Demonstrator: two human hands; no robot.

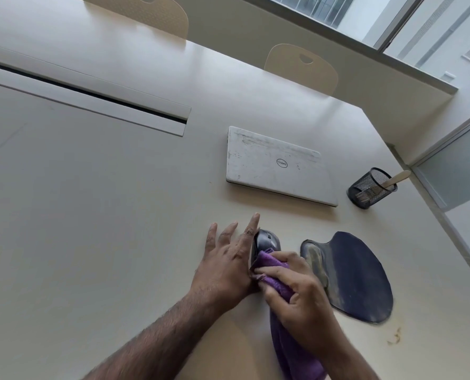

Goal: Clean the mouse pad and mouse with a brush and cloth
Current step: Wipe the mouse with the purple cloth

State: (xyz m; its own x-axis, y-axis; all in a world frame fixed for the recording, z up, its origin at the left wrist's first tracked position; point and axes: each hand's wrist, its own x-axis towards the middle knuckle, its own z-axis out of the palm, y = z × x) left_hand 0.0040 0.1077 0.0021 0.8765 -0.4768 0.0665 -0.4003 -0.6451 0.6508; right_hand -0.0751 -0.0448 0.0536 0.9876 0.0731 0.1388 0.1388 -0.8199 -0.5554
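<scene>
Pale table (118, 215), near side: black mouse (266, 240), rear under purple cloth (274, 281) gripped by right hand (297, 293); left hand (228, 266) flat, fingers straight, against its left flank. Dark mouse pad (360, 275) just right. Beyond: closed white laptop (275, 165), mesh cup (369, 192) holding pale handle (399, 178).

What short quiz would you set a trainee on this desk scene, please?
1. True or false: the mouse lies beside the pad, not on it.
2. What does the right hand grip? A cloth; B sponge; C pen.
3. Fill in: the left hand has its fingers ____.
Key: 1 true; 2 A; 3 straight.
</scene>
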